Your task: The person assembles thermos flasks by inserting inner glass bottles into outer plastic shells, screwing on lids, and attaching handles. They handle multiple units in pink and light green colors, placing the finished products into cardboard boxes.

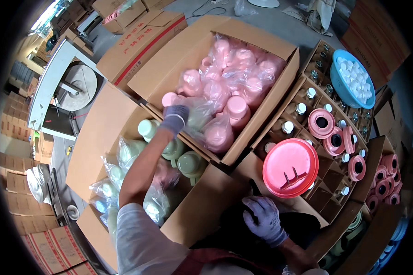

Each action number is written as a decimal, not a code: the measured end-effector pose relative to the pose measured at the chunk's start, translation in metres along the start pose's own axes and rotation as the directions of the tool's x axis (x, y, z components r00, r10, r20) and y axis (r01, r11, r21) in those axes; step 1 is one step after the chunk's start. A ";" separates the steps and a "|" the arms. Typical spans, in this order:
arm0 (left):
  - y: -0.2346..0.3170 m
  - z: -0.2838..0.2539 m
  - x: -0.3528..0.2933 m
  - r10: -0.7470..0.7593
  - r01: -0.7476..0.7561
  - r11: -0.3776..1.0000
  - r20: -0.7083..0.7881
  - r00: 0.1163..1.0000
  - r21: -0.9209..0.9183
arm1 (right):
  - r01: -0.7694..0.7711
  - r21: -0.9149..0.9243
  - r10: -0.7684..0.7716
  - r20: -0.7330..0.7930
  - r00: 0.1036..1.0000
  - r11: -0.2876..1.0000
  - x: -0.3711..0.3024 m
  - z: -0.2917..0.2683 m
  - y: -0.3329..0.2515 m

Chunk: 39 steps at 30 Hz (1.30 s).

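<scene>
My left hand (175, 119), in a purple-grey glove, is closed against a pink plastic jug body (170, 99) at the near left corner of a carton. Its fingertips are mostly hidden. Around it, clear plastic bags wrap more pink jug bodies (215, 94). Under my left forearm, a second carton holds pale green jug bodies (191, 165), some bagged. Low in front of me rests my gloved right hand (264, 221), its fingers loosely bent and apart with nothing in them. Beyond it, a round pink-red tray (290, 160) carries a few thin dark pieces.
Right of me, a divided carton (323, 195) holds glass liners with white caps and several pink rings (321, 123). A blue basin (337, 82) of white caps stands behind. More pink parts (384, 181) fill a box at far right. A white-framed machine (55, 87) stands left.
</scene>
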State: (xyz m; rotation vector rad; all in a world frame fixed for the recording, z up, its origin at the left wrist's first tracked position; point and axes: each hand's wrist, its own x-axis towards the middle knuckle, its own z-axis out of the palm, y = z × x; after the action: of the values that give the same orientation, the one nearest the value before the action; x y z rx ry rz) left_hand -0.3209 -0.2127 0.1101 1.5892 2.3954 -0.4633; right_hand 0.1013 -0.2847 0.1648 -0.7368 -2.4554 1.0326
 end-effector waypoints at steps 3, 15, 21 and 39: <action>0.058 -0.012 -0.037 0.249 -0.229 0.950 0.074 0.966 -0.214 | -0.009 -0.006 0.009 -0.010 1.000 1.000 0.003 -0.003 -0.001; 0.090 0.090 -0.002 0.171 -0.237 0.890 -0.195 0.966 -0.391 | -0.031 -0.021 0.030 -0.075 0.997 0.999 -0.013 -0.005 -0.012; 0.099 0.079 -0.012 0.164 -0.215 0.923 -0.180 0.970 -0.318 | -0.120 0.031 0.122 -0.060 0.991 0.992 -0.025 -0.008 -0.004; 0.004 0.045 -0.003 0.423 -0.439 0.765 -0.147 0.894 -0.471 | 0.002 -0.480 0.109 0.204 0.973 0.877 0.219 0.131 0.109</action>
State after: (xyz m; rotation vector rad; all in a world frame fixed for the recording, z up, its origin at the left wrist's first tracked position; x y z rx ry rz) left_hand -0.3151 -0.2312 0.0694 1.8067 1.8474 0.2549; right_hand -0.1057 -0.1601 0.0273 -0.8786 -2.9520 0.5415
